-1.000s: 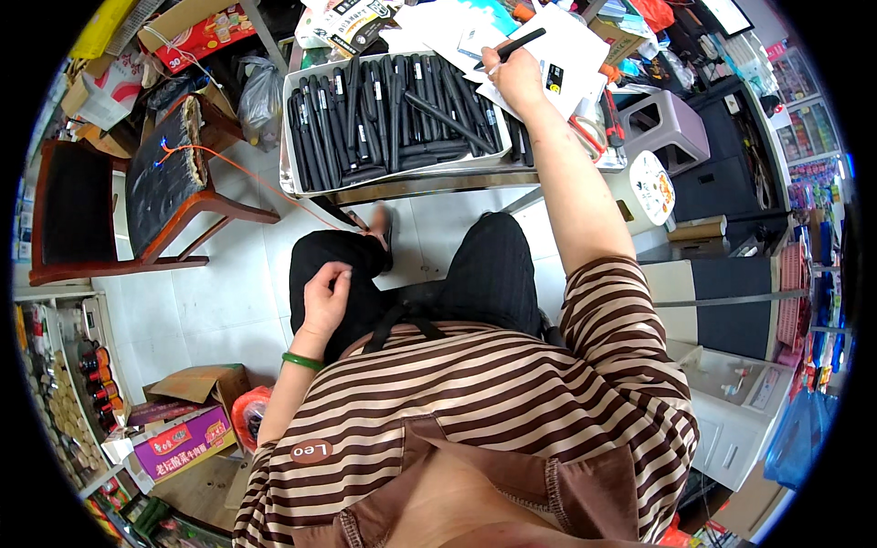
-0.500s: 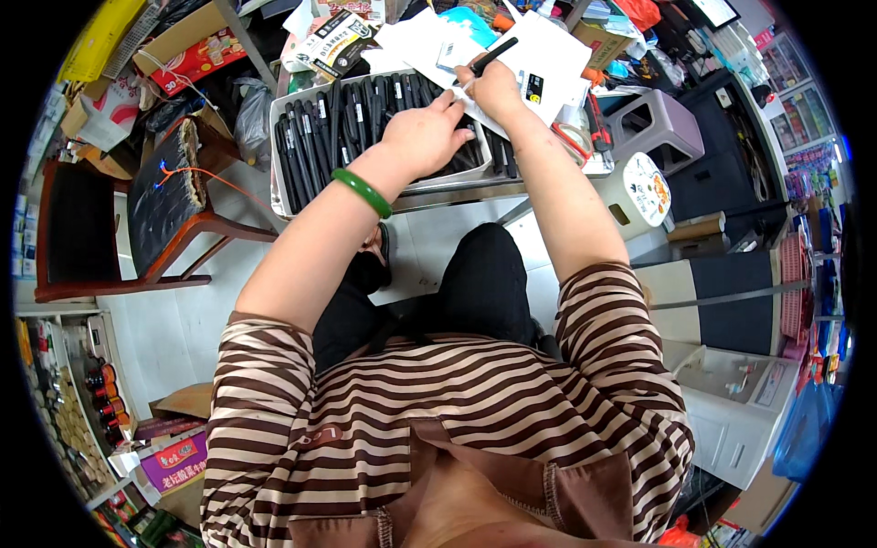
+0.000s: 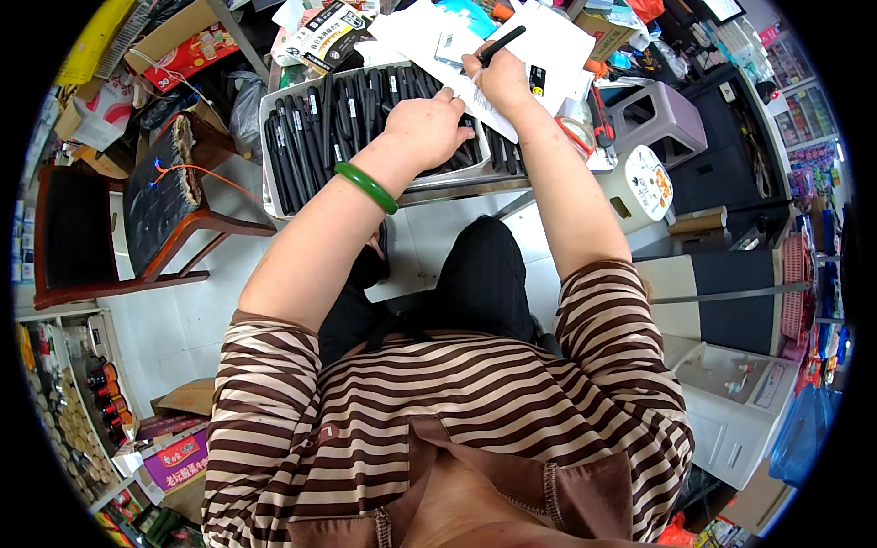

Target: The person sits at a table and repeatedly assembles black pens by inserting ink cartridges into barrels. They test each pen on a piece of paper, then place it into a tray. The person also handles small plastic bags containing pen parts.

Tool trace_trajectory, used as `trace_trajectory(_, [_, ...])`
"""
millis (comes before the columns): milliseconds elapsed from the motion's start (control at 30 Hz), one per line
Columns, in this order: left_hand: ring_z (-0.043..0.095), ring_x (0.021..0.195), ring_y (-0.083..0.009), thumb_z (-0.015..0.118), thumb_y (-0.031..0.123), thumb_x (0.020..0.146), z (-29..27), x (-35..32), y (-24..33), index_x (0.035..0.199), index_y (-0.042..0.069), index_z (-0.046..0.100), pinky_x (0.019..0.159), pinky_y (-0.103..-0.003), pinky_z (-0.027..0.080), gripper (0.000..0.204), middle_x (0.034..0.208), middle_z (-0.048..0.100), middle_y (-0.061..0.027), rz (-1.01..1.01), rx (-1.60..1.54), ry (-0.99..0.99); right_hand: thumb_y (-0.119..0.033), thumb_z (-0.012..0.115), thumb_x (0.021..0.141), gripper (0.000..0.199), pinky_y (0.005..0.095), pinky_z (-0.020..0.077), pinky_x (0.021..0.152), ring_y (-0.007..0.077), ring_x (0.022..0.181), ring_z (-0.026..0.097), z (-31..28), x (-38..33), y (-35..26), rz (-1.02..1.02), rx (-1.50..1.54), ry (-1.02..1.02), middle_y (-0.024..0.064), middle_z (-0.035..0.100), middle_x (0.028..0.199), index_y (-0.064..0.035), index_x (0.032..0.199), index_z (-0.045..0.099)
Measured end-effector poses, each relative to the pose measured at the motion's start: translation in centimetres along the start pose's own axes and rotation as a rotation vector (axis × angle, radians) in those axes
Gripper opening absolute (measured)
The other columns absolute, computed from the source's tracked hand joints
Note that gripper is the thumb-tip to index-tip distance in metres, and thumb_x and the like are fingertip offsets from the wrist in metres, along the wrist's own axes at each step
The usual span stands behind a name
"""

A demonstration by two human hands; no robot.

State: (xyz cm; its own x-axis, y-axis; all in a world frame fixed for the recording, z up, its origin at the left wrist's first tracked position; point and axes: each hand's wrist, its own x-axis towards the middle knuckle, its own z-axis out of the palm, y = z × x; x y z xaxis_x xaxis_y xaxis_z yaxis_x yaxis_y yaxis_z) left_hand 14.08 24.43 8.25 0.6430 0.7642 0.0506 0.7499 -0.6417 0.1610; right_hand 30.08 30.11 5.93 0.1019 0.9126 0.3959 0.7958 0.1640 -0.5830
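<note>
My right hand [image 3: 504, 84] is closed round a black pen [image 3: 502, 43], held in a writing grip. The pen slants, its upper end pointing up to the right. Its tip is hidden by my fingers, over white paper [image 3: 496, 121]. Just left of it, my left hand [image 3: 425, 133] reaches across a white tray [image 3: 267, 173] packed with slim black sticks [image 3: 294, 151] bearing small white labels. The left thumb stands apart from the fingers, which lie near the paper's edge; their tips are partly hidden. A green bangle [image 3: 367, 188] circles my left wrist.
More white sheets [image 3: 562, 44] cover the table beyond the tray, beside a black-and-white box [image 3: 326, 38]. Red-handled pliers [image 3: 600, 123] lie at the table's right. Beyond stand a grey stool [image 3: 660, 123] and a white bin [image 3: 639, 187]. A wooden chair [image 3: 164, 201] is on the left.
My right hand and the pen have shifted slightly right and up, with the pen still gripped. The left hand stays over the tray, almost unmoved. The whole view has shifted a little.
</note>
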Motion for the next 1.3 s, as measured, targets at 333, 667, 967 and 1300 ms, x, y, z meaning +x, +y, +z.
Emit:
trace_trajectory(333, [0.059, 0.093, -0.0274, 0.053, 0.034, 0.083, -0.4, 0.0, -0.1, 0.105, 0.003, 0.052, 0.074, -0.039, 0.049, 0.038, 0.121, 0.049, -0.0111, -0.006, -0.014, -0.019, -0.029, 0.064, 0.075, 0.025, 0.0388, 0.0484, 0.068, 0.034, 0.075, 0.061, -1.5, 0.5, 0.9, 0.001, 0.007, -0.078, 0.019, 0.062, 0.077, -0.0046, 0.083, 0.062])
trace_trajectory(667, [0.059, 0.091, -0.0282, 0.053, 0.033, 0.083, -0.2, 0.0, -0.2, 0.103, 0.002, 0.052, 0.075, -0.039, 0.049, 0.037, 0.122, 0.049, -0.0125, -0.003, -0.014, -0.003, -0.029, 0.062, 0.075, 0.027, 0.0384, 0.0482, 0.069, 0.0352, 0.076, 0.061, -1.7, 0.2, 1.9, 0.007, -0.014, -0.056, 0.0205, 0.062, 0.077, -0.0029, 0.083, 0.061])
trace_trajectory(967, [0.057, 0.095, -0.0281, 0.053, 0.033, 0.082, 0.3, -0.6, -0.8, 0.105, 0.006, 0.055, 0.076, -0.038, 0.048, 0.035, 0.116, 0.053, -0.012, 0.014, -0.126, 0.283, -0.026, 0.063, 0.078, 0.027, 0.0233, 0.0435, 0.053, 0.0099, 0.058, 0.056, -4.2, -1.4, -0.5, 0.186, 0.508, -0.078, 0.0093, 0.063, 0.07, 0.0007, 0.08, 0.059])
trace_trajectory(1300, [0.055, 0.082, -0.0089, 0.059, 0.006, 0.08, -0.1, -9.6, 2.2, 0.115, 0.006, 0.057, 0.072, -0.023, 0.044, 0.035, 0.095, 0.061, -0.0053, -0.053, -1.34, 0.418, -0.021, 0.06, 0.085, 0.012, 0.0156, 0.0293, 0.043, 0.0036, 0.049, 0.038, -4.0, -15.1, -9.2, 0.747, 1.836, -0.378, -0.0034, 0.048, 0.062, -0.0131, 0.08, 0.052])
